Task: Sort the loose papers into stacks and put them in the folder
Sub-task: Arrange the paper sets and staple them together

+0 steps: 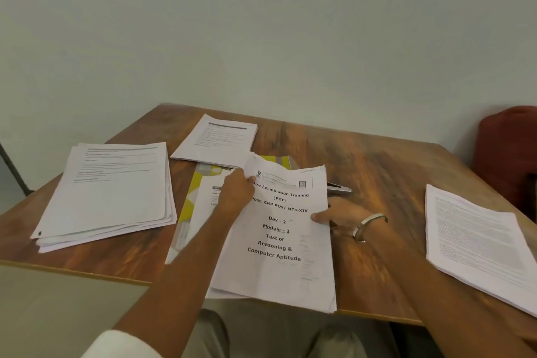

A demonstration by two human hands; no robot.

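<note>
The booklet (279,238) is being gripped by both the left hand (236,193) and right hand (334,213), flanked by paper stacks (107,192) and covering the yellow folder (189,197).

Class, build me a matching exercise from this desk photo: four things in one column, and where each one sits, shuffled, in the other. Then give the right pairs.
Things
1. Pre Examination Training booklet
2. yellow folder
3. bangle
4. thick paper stack

Places
A. on the right wrist
B. at the table's left side
C. gripped by both hands
D. under the papers at the table's middle

Pairs: 1-C, 2-D, 3-A, 4-B
</note>
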